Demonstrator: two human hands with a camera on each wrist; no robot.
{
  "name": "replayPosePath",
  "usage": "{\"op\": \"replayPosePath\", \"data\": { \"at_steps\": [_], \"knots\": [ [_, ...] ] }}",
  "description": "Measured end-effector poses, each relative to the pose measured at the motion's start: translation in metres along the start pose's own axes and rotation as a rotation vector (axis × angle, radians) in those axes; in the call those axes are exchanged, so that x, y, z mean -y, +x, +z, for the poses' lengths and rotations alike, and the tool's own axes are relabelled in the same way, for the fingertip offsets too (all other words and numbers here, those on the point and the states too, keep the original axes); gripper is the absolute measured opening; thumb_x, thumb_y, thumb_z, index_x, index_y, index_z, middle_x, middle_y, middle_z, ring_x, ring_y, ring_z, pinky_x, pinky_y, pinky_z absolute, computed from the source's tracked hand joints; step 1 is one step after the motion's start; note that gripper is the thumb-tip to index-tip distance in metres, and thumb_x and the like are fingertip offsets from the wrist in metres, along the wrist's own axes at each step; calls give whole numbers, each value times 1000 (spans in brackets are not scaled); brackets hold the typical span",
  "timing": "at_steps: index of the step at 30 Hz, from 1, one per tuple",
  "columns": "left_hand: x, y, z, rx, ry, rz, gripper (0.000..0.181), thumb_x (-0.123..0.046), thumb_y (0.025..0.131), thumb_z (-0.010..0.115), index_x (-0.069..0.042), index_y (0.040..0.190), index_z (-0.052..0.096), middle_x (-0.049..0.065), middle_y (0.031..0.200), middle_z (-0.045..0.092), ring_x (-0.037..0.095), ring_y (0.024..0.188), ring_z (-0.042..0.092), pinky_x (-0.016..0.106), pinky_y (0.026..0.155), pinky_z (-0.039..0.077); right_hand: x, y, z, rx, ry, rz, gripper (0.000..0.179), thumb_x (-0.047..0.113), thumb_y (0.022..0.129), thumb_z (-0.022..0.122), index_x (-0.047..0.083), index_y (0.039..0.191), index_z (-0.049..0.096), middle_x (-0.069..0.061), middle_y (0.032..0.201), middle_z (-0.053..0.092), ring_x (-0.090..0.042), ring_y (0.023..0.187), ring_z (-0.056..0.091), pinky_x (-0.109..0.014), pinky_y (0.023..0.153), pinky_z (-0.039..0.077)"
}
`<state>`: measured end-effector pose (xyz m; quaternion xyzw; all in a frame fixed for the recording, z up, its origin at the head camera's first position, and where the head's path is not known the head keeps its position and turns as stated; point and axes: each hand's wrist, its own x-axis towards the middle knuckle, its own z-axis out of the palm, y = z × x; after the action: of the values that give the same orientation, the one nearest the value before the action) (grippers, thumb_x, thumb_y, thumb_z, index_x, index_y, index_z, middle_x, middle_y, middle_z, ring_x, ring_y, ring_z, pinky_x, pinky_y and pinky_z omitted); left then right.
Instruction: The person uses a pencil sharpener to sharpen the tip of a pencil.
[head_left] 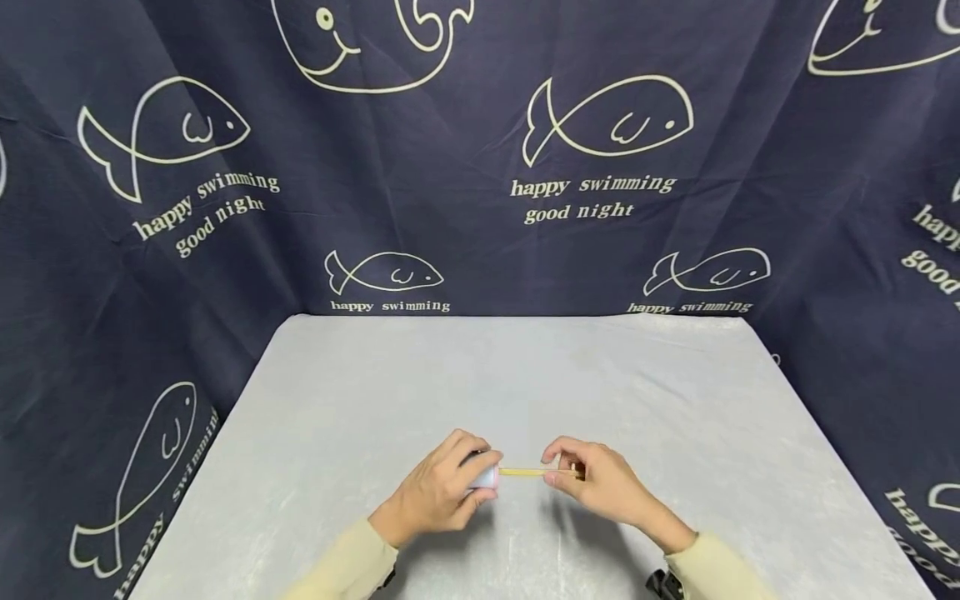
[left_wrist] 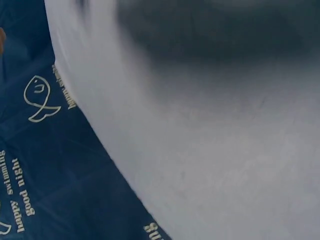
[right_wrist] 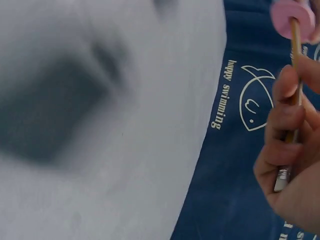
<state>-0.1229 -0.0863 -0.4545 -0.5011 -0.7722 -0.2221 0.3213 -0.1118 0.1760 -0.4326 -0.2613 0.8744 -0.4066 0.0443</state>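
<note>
My left hand [head_left: 438,487] grips a pencil sharpener [head_left: 486,478] with a light blue body and a pink end, partly hidden by the fingers. Facing the right wrist camera, the pink end [right_wrist: 280,22] has a hole with a yellow pencil [right_wrist: 296,37] in it. Level above the table, the pencil [head_left: 519,472] spans the gap between both hands. My right hand [head_left: 606,482] pinches it with thumb and fingers. In the right wrist view, a metal band and white eraser [right_wrist: 281,184] show at its rear end, below the curled fingers.
Under both hands lies a table with a pale grey cloth [head_left: 525,375], marked by the hands' shadows. A dark blue curtain [head_left: 480,183] with fish drawings and lettering stands behind it and at both sides. The left wrist view shows mostly tablecloth [left_wrist: 225,165] and curtain.
</note>
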Motion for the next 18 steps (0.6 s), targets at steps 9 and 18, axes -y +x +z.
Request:
{"op": "replayPosePath", "data": {
  "at_steps": [9, 18],
  "knots": [
    [0, 8, -12, 36, -269, -437, 31, -15, 83, 71, -4, 111, 64, 4, 98, 59, 13, 86, 55, 23, 71, 49, -10, 2, 13, -467, -427, -459, 13, 25, 91, 64, 17, 100, 68, 9, 85, 68, -5, 65, 56, -20, 62, 39],
    [3, 24, -25, 209, -654, -884, 20, -23, 95, 58, -10, 106, 69, 4, 104, 69, 22, 103, 62, 37, 93, 46, -8, 10, 10, -708, -654, -767, 28, 22, 99, 49, 8, 92, 72, 2, 77, 63, -12, 60, 54, -21, 56, 36]
  ]
}}
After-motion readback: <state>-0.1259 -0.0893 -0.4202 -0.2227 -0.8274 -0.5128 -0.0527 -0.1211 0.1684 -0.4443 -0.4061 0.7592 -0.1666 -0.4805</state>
